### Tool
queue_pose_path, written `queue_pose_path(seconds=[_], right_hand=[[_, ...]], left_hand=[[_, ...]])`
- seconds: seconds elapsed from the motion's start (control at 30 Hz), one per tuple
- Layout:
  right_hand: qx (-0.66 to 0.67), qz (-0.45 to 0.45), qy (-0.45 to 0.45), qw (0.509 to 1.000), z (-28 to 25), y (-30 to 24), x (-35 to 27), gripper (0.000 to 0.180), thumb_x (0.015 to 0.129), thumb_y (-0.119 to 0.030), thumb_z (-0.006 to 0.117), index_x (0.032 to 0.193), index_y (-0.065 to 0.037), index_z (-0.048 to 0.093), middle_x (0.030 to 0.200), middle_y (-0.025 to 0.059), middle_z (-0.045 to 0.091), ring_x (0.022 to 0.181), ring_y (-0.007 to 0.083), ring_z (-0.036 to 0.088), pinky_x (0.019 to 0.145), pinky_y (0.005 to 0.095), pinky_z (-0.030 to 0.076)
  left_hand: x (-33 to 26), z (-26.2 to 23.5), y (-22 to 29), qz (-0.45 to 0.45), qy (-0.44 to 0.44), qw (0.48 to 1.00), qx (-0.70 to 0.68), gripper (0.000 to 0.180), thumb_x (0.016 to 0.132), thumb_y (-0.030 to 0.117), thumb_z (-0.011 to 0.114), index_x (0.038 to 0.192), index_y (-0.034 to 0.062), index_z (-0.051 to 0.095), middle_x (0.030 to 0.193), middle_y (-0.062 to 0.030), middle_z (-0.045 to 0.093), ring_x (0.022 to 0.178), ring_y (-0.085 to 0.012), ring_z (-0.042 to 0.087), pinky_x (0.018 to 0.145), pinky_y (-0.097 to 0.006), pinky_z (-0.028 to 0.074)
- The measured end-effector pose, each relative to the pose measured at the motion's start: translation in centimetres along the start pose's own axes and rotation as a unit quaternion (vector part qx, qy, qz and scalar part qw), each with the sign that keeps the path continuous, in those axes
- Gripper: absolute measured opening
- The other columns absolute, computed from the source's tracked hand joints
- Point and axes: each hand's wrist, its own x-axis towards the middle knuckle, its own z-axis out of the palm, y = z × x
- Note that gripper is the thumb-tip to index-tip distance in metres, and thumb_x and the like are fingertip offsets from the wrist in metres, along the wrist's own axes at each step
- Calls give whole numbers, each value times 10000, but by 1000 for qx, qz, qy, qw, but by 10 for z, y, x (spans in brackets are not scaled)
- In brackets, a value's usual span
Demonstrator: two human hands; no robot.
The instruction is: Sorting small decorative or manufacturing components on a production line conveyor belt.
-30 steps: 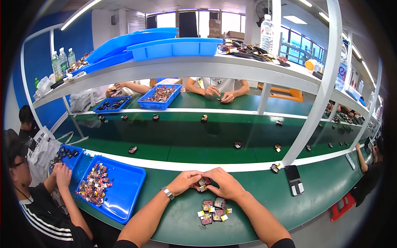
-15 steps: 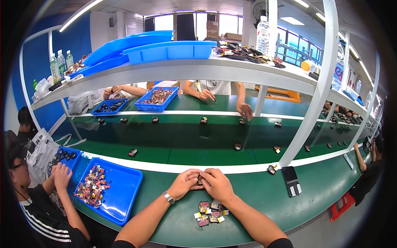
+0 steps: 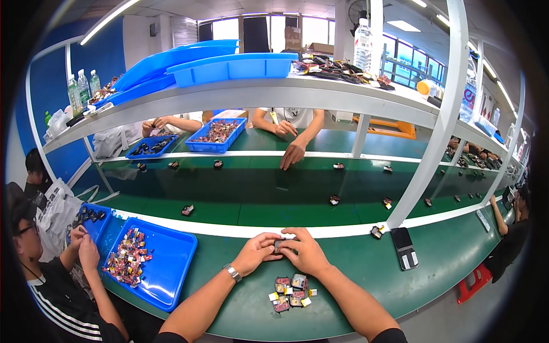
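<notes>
My left hand (image 3: 255, 254) and my right hand (image 3: 309, 255) meet above the near green worktop. Between their fingertips is a small dark electronic module (image 3: 278, 246), partly hidden by the fingers. Both hands are closed on it, and a metal-banded watch sits on my left wrist. Just below them on the worktop lies a cluster of several similar modules (image 3: 291, 292), with black frames, reddish boards and white and yellow tabs.
A blue tray (image 3: 171, 268) of small red boards stands left, beside a seated co-worker (image 3: 57, 291). Ahead, a green conveyor belt (image 3: 257, 200) carries spaced modules. A black case (image 3: 404, 248) lies right, near a white post (image 3: 429, 131). A shelf (image 3: 251, 91) crosses above.
Modules on the belt have shifted slightly right. The opposite co-worker's hand has moved left over the belt, where a module was. My right fingers have shifted slightly on the held module.
</notes>
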Motion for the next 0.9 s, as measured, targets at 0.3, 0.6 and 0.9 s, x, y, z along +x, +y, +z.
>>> queue_pose_path(seconds=[0.3,0.6,0.9], right_hand=[[11,36,7,999,4,-5,0,91,776,-85,719,865,-85,703,1184,85,603,1105,270,560,869,366,523],[29,1,-13,999,0,-7,-1,92,787,-97,708,877,-81,697,1197,88,598,1115,281,551,888,370,514],[14,29,32,999,12,-8,-4,108,794,-86,713,899,-65,696,1200,83,598,1104,270,556,889,364,523]], left_hand=[[-3,-3,1,20,-56,998,27,364,944,-14,513,1302,7,452,1280,-128,543,1159,-208,576,1008,-375,510],[-1,-4,1,-27,-31,999,21,293,968,-23,455,1254,34,481,1276,-108,557,1170,-184,566,991,-352,522],[1,-6,-3,-19,-17,1000,-18,261,986,66,487,1247,73,489,1252,-77,576,1167,-179,568,973,-356,507]])
